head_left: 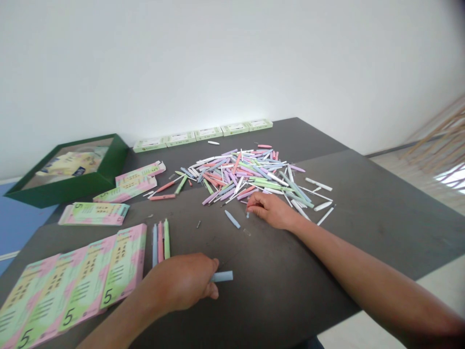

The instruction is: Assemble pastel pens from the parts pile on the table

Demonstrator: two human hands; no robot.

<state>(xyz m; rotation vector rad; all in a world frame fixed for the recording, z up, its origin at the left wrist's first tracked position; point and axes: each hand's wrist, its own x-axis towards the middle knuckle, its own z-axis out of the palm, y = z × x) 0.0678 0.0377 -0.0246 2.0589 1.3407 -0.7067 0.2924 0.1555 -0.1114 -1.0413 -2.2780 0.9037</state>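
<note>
My left hand [185, 281] is closed around a light blue pen barrel [222, 276], whose end sticks out to the right past the fingers. My right hand [271, 209] pinches a tiny blue pen part [248, 214] at the near edge of a heap of loose pen parts [240, 177]. Just left of that hand a tapered blue pen piece [232, 219] lies on the table, with a small clear piece [247, 232] near it. Beyond my left hand stand in a row a blue pen [155, 245], a pink pen [161, 242] and a green pen [166, 238], lying side by side.
Several pink and green boxes [121, 264] lie at the near left, more boxes [94, 214] behind them. A green tray [116, 160] holding packets is at the far left. Pale green boxes [209, 133] line the wall. The dark table [363, 208] ends at the right.
</note>
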